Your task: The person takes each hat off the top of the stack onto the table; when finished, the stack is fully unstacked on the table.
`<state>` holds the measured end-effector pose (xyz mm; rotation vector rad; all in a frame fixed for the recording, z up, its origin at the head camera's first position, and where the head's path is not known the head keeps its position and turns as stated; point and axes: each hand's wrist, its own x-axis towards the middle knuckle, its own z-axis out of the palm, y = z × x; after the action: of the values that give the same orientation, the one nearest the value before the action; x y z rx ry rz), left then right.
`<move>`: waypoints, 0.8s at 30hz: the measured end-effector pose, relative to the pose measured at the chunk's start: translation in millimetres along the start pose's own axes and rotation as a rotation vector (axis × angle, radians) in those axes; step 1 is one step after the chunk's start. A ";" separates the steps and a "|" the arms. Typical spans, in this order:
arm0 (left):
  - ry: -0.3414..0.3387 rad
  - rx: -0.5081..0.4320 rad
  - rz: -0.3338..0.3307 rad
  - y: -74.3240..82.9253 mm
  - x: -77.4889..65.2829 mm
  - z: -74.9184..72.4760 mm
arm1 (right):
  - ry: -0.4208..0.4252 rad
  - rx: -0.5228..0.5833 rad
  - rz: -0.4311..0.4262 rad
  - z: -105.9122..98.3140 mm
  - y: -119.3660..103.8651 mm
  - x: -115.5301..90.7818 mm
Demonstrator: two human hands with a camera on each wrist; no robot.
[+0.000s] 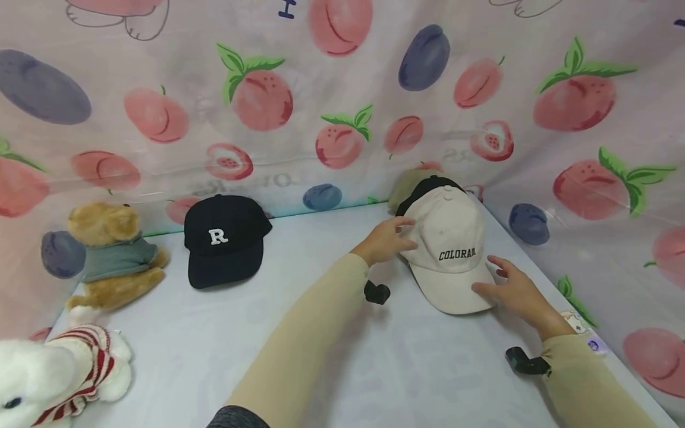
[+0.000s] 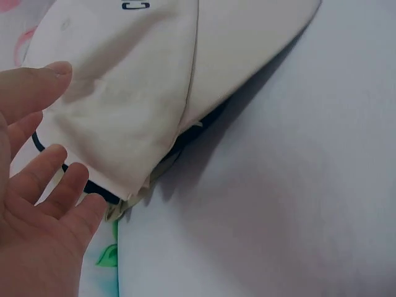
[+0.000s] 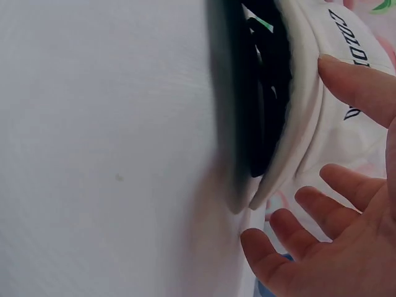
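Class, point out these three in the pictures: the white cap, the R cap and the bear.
White cap (image 1: 449,241): head view, front of the crown, just above the lettering.
R cap (image 1: 231,245): head view, crown, beside the R.
Bear (image 1: 118,260): head view, on its shirt.

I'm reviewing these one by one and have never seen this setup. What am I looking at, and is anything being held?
There is no robot here, just a person's bare left hand and right hand. The wide picture comes from a camera worn on the head, looking forward and down; the two close-ups come from cameras on each wrist.

The hands flank a white cap on a pale table; a dark cap and a beige cap peek out behind it. Further left are a black cap with an R, a teddy bear and a white stuffed toy.

Neither hand grips anything; whether fingertips touch the white cap is hard to tell.
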<state>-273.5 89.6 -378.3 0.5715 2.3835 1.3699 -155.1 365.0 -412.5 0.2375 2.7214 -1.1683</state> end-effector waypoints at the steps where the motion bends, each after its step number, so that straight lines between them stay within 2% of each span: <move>1: -0.001 -0.002 0.003 0.8 0.1 1.3 | -0.003 0.005 0.006 0.8 0.7 0.0; 6: 0.008 -0.015 0.028 0.8 1.4 4.5 | -0.001 0.020 -0.004 3.1 0.5 0.0; 12: 0.012 -0.038 0.014 -0.2 -0.1 4.9 | -0.004 0.001 0.014 4.0 -0.6 -0.8; 17: -0.003 -0.003 0.009 1.6 -3.0 2.7 | -0.021 -0.025 0.008 3.5 -1.0 -1.6; 20: -0.013 0.025 0.015 2.4 -4.1 1.9 | -0.031 -0.009 -0.008 3.2 -1.1 -1.6; 24: -0.028 0.026 0.032 4.7 -5.8 1.7 | -0.045 0.017 0.019 3.9 -0.2 -2.0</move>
<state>-266.9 90.2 -374.5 0.6345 2.3834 1.3370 -152.8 361.9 -414.5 0.2359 2.6660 -1.1774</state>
